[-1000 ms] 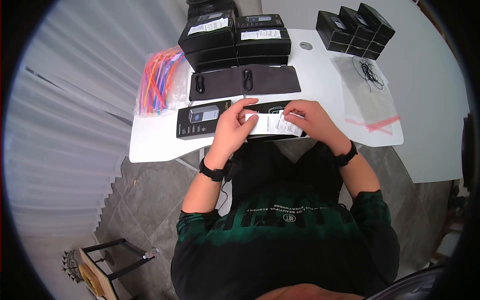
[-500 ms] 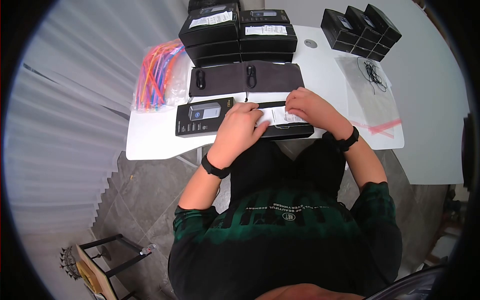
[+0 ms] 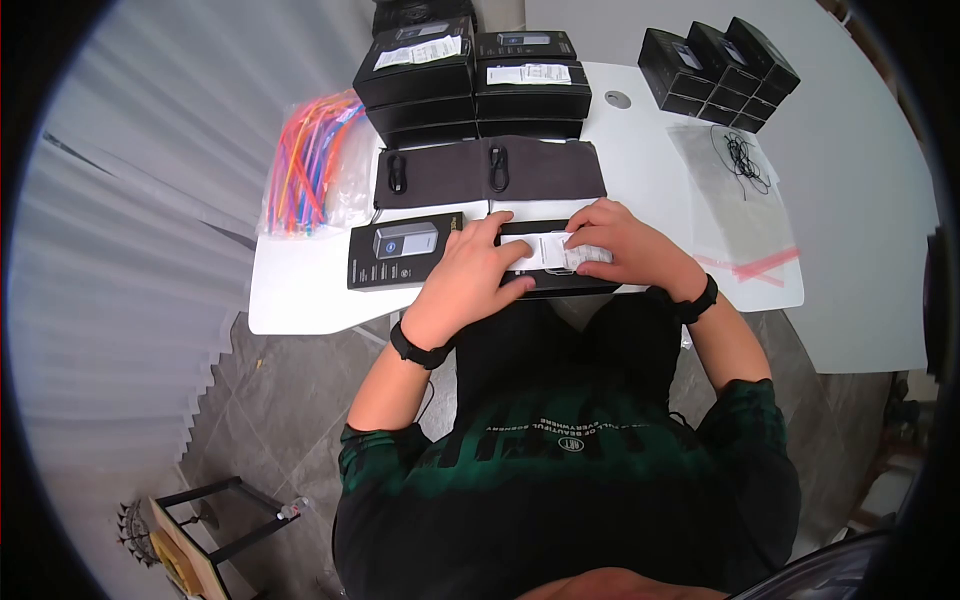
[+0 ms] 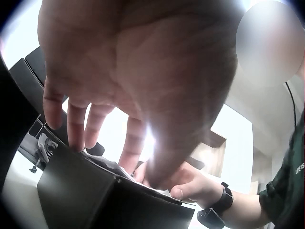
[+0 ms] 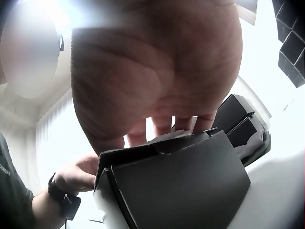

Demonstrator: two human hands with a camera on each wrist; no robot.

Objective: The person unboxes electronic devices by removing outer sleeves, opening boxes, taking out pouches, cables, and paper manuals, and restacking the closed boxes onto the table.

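Observation:
Both hands are over a black box (image 3: 570, 283) lying near the table's front edge, with a white printed label (image 3: 545, 250) across its top. My left hand (image 3: 468, 270) rests its spread fingertips on the label's left part. Its fingers reach down to the box top in the left wrist view, with no grip around the box (image 4: 71, 191). On the label's right part lie the fingers of my right hand (image 3: 635, 250). They also point down onto the box top in the right wrist view, where the box's end (image 5: 186, 181) faces the camera.
Left of it lies another black box (image 3: 420, 268) with a device pictured on it. Behind are dark pouches (image 3: 440, 190) with coiled cables (image 3: 498, 168), then stacked labelled boxes (image 3: 415, 85). A bag of coloured strips (image 3: 305, 170) sits left; smaller boxes (image 3: 680, 75) and clear bags (image 3: 715, 220) right.
The label, earlier held up between both hands, has come down onto the box top. My left hand has shifted from pinching its left end to lying over it with fingers spread.

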